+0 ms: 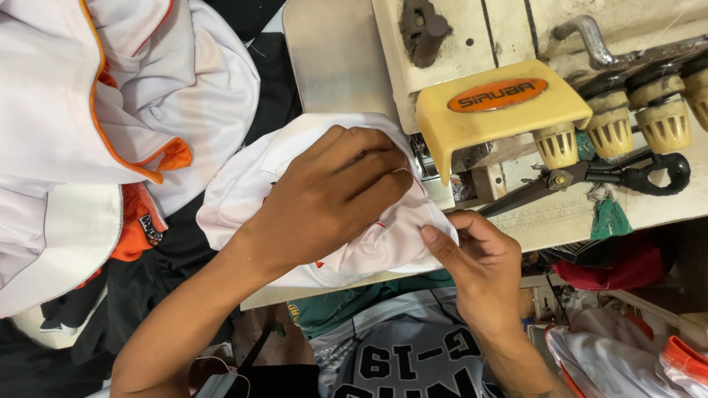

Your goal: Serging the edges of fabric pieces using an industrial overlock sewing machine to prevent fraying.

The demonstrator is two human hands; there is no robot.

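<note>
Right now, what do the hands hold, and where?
Both hold the white fabric: left hand pressed flat on top, right hand pinching its stitched edge.

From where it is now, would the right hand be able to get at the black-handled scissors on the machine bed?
Probably yes. The right hand pinches the white fabric edge just below the scissors, and nothing lies between them. It would have to let go of the fabric first.
</note>
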